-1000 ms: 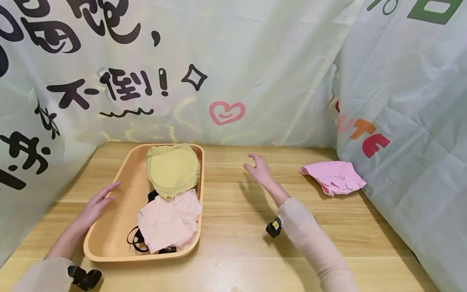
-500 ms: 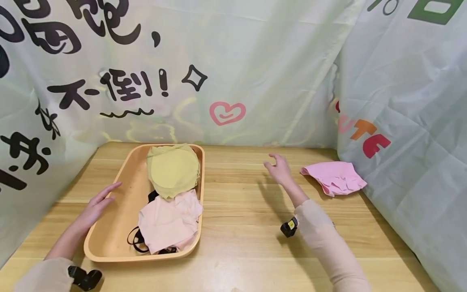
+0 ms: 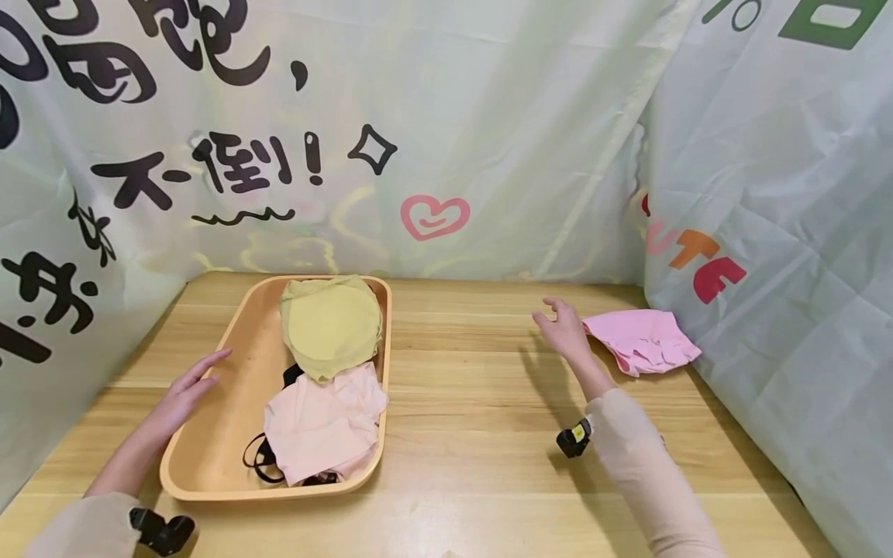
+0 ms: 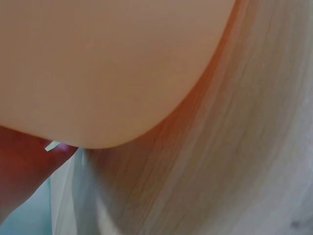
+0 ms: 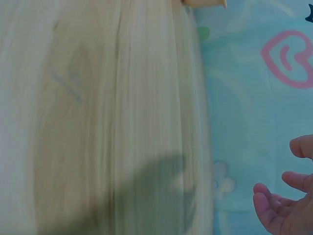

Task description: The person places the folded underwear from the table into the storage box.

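Observation:
My left hand (image 3: pixel 184 397) rests at the left rim of an orange plastic bin (image 3: pixel 233 403), fingers extended over its edge. Above the table, my right hand (image 3: pixel 567 332) is held with its fingers loosely bent and nothing in them, as the right wrist view also shows. A crumpled pink cloth garment (image 3: pixel 645 341) lies just right of that hand, which overlaps its left corner in the head view. Inside the bin, a folded yellow cloth (image 3: pixel 333 325) sits at the back and a pale pink cloth (image 3: pixel 324 422) in front. A black strap (image 3: pixel 263 459) pokes out beneath the pale pink one.
The bin stands on the left half of a wooden table (image 3: pixel 460 434). Printed fabric curtains (image 3: pixel 530 139) hang along the back and both sides, the right one close beside the pink garment. A black wrist camera (image 3: pixel 574 439) is strapped to my right sleeve.
My right hand has moved rightward across the table, from the middle to beside the pink garment. My left hand, the bin and the cloths have stayed in place.

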A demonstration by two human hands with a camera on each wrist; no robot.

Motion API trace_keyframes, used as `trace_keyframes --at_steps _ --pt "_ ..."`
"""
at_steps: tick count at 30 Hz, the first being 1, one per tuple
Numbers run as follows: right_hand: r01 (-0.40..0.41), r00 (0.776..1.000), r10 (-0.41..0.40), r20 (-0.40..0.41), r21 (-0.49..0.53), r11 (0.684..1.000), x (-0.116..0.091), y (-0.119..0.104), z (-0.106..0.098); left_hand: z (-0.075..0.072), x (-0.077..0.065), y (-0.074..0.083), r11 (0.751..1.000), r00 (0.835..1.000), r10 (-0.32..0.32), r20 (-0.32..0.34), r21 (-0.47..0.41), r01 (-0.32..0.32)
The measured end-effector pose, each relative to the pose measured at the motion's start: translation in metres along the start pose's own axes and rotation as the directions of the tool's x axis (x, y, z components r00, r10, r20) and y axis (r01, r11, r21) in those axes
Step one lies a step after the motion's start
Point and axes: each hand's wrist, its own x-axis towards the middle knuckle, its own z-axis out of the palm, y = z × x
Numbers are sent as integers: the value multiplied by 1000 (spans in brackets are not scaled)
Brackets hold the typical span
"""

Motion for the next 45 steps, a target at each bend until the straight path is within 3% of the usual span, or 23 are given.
trace_keyframes --at_steps 6,15,25,29,33,39,42,45 --pt "-29 1000 29 0 18 999 -4 10 -11 0 0 -1 1000 1000 -2 0 -4 2" --pt "-69 993 65 -103 -29 997 -8 34 -34 0 1 1 1000 1000 -11 5 -23 11" --pt "-173 967 160 -198 -50 984 -14 60 -56 -1 0 0 999 999 -34 7 -18 34" --pt "-223 945 203 -257 -50 974 -16 72 -63 0 0 0 999 1000 -24 9 -30 24" --pt "-311 911 288 -295 -34 950 -18 83 -72 2 0 0 999 1000 1 6 -33 -1" --pt "-453 867 426 -258 -52 890 -18 99 -85 1 -1 0 1000 1000 4 -1 -26 -4" --pt "-492 856 460 -234 -102 864 -18 108 -87 1 -1 1 1000 1000 -3 0 -26 3" --pt "-522 852 499 -160 -167 837 -19 115 -86 1 -2 1 1000 1000 -13 1 -27 13"
